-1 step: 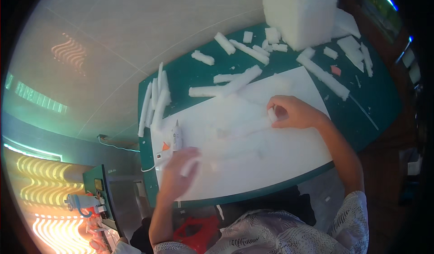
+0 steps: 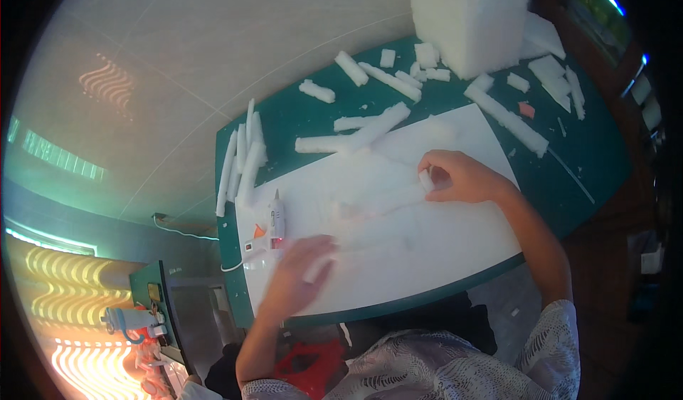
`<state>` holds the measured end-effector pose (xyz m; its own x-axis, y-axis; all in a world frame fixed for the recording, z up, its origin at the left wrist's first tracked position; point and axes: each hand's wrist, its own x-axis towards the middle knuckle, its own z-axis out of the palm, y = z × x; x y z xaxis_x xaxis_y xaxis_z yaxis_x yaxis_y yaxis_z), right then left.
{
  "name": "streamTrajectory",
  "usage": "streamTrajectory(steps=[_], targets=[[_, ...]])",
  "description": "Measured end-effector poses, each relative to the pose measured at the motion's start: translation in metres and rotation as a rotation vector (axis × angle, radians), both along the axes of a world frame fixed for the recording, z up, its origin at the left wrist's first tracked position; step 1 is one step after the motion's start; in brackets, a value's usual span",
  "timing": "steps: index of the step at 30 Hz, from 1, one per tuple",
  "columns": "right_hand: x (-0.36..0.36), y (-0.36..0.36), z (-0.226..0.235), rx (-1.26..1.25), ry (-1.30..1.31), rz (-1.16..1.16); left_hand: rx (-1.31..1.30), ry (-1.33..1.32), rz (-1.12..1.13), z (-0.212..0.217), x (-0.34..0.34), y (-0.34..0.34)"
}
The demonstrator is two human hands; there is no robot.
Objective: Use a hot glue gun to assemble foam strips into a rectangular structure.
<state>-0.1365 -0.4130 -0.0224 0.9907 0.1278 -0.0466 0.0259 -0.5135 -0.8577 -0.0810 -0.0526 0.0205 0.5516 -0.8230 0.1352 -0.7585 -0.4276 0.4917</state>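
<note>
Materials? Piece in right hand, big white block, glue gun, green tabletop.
White piece in right hand: probably foam, matte; too small to confirm.
Big white block: likely foam, matte; fuzzy, rough edges.
Glue gun: likely moulded plastic; smooth pale body, orange part.
Green tabletop: even colour, low sheen; laminate, paint or mat, can't tell.

You wear a pale greyish-white shirt (image 2: 405, 371) printed with dark, feathery leaf-like shapes. Your short, loose right sleeve (image 2: 555, 346) carries the same print, as does your partly visible left sleeve (image 2: 267, 391). Your left hand (image 2: 293, 279) and right hand (image 2: 469, 177) are bare.
</note>
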Motion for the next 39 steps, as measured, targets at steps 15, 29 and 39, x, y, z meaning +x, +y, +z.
streamTrajectory(steps=[15,29,39], targets=[[-0.005,-0.004,-0.01,0.084,-0.061,-0.016,-0.097,-0.303,-0.187,0.007,-0.009,-0.1],[-0.006,-0.003,-0.013,0.092,-0.073,-0.008,-0.081,-0.406,-0.294,-0.001,0.029,-0.153],[-0.004,-0.002,-0.012,0.07,-0.061,-0.009,-0.038,-0.429,-0.289,0.0,0.026,-0.155]])
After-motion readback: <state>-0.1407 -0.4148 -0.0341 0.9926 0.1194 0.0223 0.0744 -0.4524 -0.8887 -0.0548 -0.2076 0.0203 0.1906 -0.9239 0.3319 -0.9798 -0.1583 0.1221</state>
